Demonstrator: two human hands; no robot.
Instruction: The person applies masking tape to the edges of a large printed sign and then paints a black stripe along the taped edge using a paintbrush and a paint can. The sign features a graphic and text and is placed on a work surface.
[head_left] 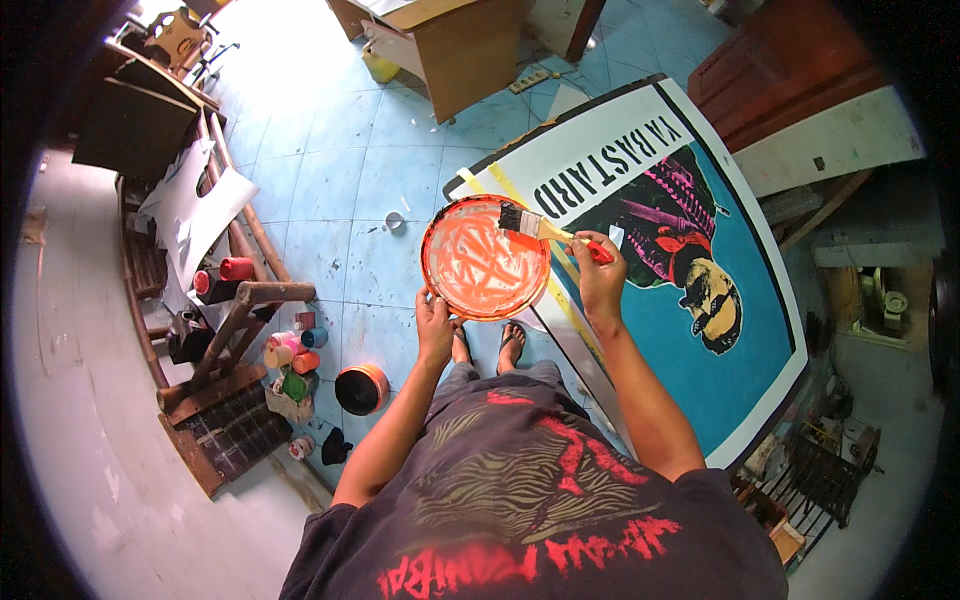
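My left hand (434, 322) grips the near edge of a round bucket lid (482, 272), smeared with orange paint and streaked with brush marks. In my right hand (602, 285) is a flat paintbrush (545, 230) with a yellow and red handle. Its dark bristles lie over the lid's upper right rim; whether they touch it I cannot tell. Right of the lid stretches a large painted panel (725, 390), showing a figure in dark glasses on a teal ground under black lettering. Yellow tape (508, 184) runs along the panel's left side, partly hidden behind the lid.
A bucket with orange on its side (361, 389) stands on the blue tiled floor (375, 200) to the left. Beyond it, several paint pots (303, 362) crowd beside a wooden bench (240, 310). A small cup (394, 221) sits farther off, and a desk (470, 60) stands at the back.
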